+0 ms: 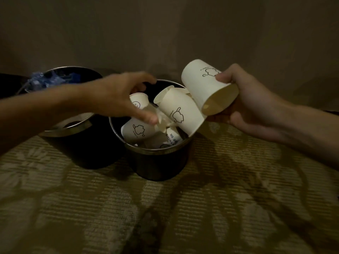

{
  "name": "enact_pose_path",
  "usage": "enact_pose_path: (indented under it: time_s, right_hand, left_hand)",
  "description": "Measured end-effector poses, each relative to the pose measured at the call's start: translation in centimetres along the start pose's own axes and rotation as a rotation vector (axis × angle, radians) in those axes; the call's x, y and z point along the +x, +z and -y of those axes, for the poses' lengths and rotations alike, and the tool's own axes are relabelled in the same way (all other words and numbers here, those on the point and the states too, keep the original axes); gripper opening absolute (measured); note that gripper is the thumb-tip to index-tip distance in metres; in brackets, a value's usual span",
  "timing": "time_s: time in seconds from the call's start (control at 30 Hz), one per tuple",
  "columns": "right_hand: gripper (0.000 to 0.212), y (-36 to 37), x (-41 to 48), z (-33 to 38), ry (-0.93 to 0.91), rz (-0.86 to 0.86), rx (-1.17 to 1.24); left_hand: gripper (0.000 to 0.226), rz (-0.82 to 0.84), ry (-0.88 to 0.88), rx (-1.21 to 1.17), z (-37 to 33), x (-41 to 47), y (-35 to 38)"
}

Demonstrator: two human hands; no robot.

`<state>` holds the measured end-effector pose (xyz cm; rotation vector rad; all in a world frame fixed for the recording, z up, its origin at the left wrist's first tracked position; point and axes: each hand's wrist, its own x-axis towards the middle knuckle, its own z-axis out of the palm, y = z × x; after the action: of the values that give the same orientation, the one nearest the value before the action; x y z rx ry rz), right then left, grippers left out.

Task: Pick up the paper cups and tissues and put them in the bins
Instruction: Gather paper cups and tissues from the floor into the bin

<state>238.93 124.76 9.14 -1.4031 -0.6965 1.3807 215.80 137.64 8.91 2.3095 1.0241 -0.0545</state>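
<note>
At far left we see a dark bin with blue plastic at its back edge. Just beside it stands a second bin on the patterned carpet, piled with paper cups and crumpled tissue. Over that pile our left hand hovers, blurred, fingers loosely spread and gripping nothing we can make out. Further right, our right hand clasps a tilted cup above the bin's right rim, thumb on its side.
</note>
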Motion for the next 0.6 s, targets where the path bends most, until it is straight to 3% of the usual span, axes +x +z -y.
enact_pose_path:
  time_s: [0.1, 0.17, 0.37, 0.5, 0.6]
  right_hand:
    - [0.043, 0.4, 0.2, 0.7, -0.041, 0.023, 0.051]
    - [0.041, 0.7, 0.2, 1.2, -0.069, 0.049, 0.09]
    - [0.044, 1.2, 0.2, 2.5, -0.116, 0.201, 0.182]
    - [0.045, 0.9, 1.2, 2.0, -0.077, 0.116, 0.033]
    - [0.048, 0.9, 1.6, 1.2, -0.045, 0.088, -0.082]
  left_hand:
    - [0.087, -0.016, 0.114, -0.342, -1.9, -0.6, -1.1]
    - [0.071, 0.022, 0.151, -0.42, -2.8, -0.7, -1.1]
    - [0.052, -0.082, 0.111, -0.44, -3.1, -1.1, -2.8]
    - [0.05, -0.256, -0.02, -0.408, -1.5, -0.9, -4.7]
    - [0.054, -0.314, -0.163, -0.228, 0.5, -0.3, -4.6]
